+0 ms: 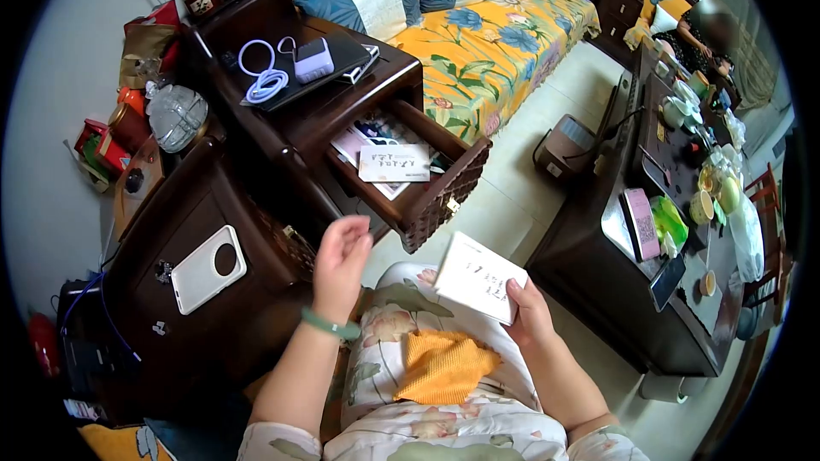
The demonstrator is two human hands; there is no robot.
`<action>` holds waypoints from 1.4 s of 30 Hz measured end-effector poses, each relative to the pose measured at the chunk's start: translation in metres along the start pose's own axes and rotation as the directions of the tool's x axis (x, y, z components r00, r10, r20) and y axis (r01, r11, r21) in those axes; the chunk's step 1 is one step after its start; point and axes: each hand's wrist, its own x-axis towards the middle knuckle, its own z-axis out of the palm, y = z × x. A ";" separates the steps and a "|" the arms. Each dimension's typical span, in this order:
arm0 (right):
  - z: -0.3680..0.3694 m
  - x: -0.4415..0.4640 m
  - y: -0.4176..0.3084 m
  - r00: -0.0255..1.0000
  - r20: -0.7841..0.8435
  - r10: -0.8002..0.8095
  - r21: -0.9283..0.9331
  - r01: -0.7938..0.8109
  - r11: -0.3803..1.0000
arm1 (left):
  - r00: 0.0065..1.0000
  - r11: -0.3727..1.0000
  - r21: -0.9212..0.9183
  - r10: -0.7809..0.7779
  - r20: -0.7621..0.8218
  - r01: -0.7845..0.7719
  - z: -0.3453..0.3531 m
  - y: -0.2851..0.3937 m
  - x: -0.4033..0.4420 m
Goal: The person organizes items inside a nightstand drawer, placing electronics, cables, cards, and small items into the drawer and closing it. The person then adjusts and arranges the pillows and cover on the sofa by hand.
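Observation:
My right hand [531, 314] grips a white card [478, 277] by its lower right corner, thumb on top. Dark handwritten characters run across its face. My left hand [339, 265], with a green bangle at the wrist, is raised in front of the drawer; its fingers are loosely curled, apart from the thumb, and hold nothing. Just beyond it, a dark wooden drawer [446, 195] is pulled out. Inside lies a similar white card [395, 163] with handwriting, on top of other papers. An orange cloth [446, 367] rests on my lap.
A power bank [313, 61] and a coiled white cable [267, 84] sit on the cabinet top. To my left, a white phone case [208, 270] lies on dark wood. On the right, a long table [589, 260] carries a phone [667, 283], bowls and bags. Another person [696, 34] sits beyond it.

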 end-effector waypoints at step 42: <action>-0.048 0.041 0.037 0.904 0.323 0.280 0.318 -0.383 0.867 | 0.637 0.355 0.543 0.254 0.727 -0.761 0.075 0.010 -0.034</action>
